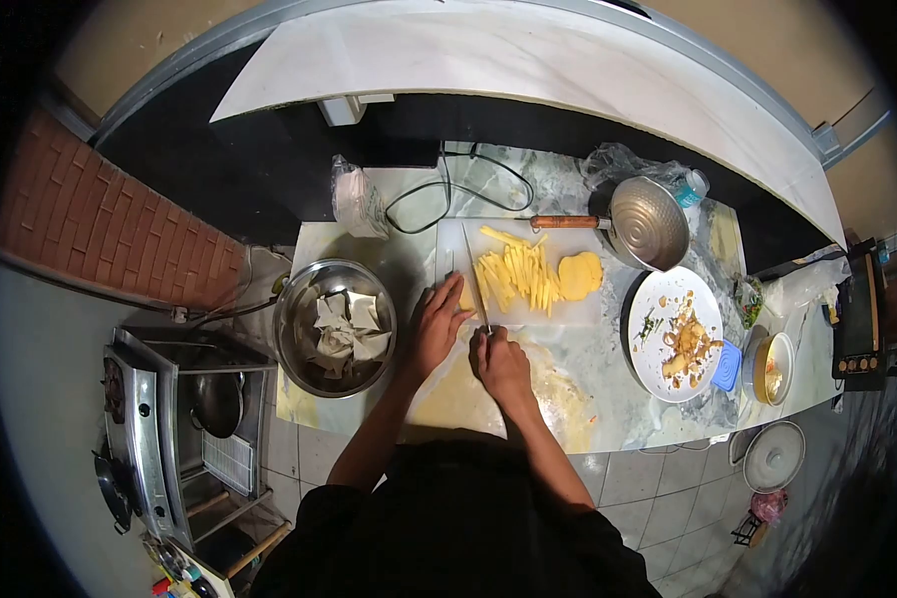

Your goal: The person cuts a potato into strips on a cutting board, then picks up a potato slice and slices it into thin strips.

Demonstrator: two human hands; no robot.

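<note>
My right hand is closed round the handle of a knife, its blade pointing away from me over the white cutting board. Beside the blade, my left hand presses its fingers on a yellow potato piece, which they partly cover. Just right of the knife lies a pile of potato sticks. Several round potato slices are stacked at the board's right side.
To the left stands a steel bowl holding folded pale wrappers. A saucepan sits at the back right, its wooden handle reaching over the board. Nearer is a white plate with peelings. A black cable loops behind the board.
</note>
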